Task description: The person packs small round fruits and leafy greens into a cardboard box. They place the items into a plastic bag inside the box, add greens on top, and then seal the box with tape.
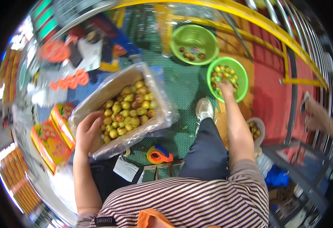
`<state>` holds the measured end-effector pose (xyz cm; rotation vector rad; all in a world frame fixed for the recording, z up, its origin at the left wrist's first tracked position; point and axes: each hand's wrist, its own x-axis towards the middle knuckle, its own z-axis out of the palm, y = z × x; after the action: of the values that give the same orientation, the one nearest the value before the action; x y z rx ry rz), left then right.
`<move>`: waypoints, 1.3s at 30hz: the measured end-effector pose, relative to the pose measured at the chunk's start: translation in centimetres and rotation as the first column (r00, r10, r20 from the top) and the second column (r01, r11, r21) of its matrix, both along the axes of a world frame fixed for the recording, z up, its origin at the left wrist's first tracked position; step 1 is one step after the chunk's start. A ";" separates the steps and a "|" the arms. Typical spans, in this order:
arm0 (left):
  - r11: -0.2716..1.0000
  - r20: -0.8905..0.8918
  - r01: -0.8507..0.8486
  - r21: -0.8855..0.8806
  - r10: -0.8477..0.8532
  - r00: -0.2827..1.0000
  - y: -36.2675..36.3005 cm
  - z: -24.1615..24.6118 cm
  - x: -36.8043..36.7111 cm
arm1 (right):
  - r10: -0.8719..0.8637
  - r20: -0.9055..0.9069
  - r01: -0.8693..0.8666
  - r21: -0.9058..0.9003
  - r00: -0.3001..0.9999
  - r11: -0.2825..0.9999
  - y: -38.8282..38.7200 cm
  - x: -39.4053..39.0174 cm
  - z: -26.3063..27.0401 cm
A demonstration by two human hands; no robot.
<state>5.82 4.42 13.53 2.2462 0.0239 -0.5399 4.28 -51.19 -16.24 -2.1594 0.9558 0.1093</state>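
My left hand (91, 128) rests inside the near left edge of a plastic-lined cardboard box (91, 98), beside many green and reddish jujube-like fruits (126, 109); its fingertips are partly hidden, and I cannot tell if it grips anything. My right hand (225, 86) reaches down into a bright green plastic basin (243, 77) among more of these fruits (223, 69); whether its fingers hold one is unclear. Just beyond it stands a second green basin (196, 34) with several dark reddish fruits at the bottom. A white bowl (262, 128) of fruits sits by my right forearm.
An orange and blue tape dispenser (159, 155) lies on the green mat near my legs. Yellow-red printed boxes (51, 136) stand left of the fruit box. A yellow metal frame (240, 12) arches across the far side. At right are a dark metal frame (300, 173) and another person's legs (320, 116).
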 end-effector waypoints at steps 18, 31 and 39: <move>0.978 0.318 -0.127 -0.167 0.176 0.932 5.5 0.2 -1.8 | 0.611 0.534 -0.714 -0.018 0.585 0.700 24.0 0.3 33.1; 0.843 0.391 -0.298 -0.448 0.484 0.782 5.6 4.2 -3.4 | 0.767 0.180 -0.723 -0.257 0.616 0.641 18.7 -11.3 32.7; 0.717 0.475 -0.581 -0.385 0.694 0.541 22.1 0.6 -24.7 | 0.819 0.088 -0.721 -0.428 0.567 0.546 20.2 -13.1 33.5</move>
<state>-18.86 26.48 14.11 1.9287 0.4529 0.5661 -8.82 -30.99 17.31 -2.6952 -0.2659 0.0588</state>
